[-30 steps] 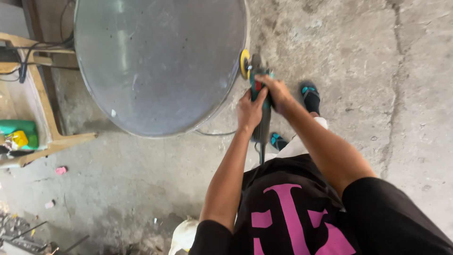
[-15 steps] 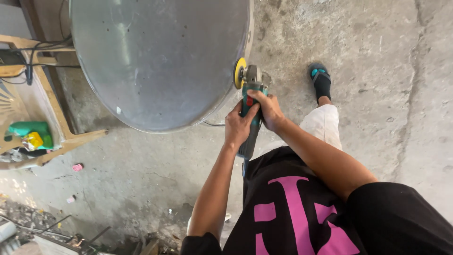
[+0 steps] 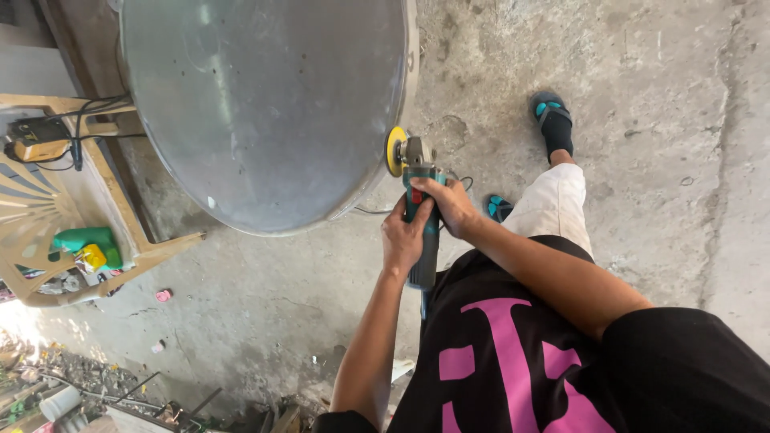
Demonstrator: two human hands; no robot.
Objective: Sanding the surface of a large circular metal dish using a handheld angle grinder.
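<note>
Between both hands sits a green grinder [image 3: 421, 220], its yellow disc [image 3: 395, 151] touching the edge of a big metal dish [image 3: 265, 104]. Left hand [image 3: 405, 239] and right hand [image 3: 451, 204] wrap tight around it, above the concrete floor [image 3: 642, 120].

I count one angle grinder [image 3: 419, 210], one round metal pan [image 3: 269, 108], one wooden chair [image 3: 72, 232], and my two sandals [image 3: 552, 116].
</note>
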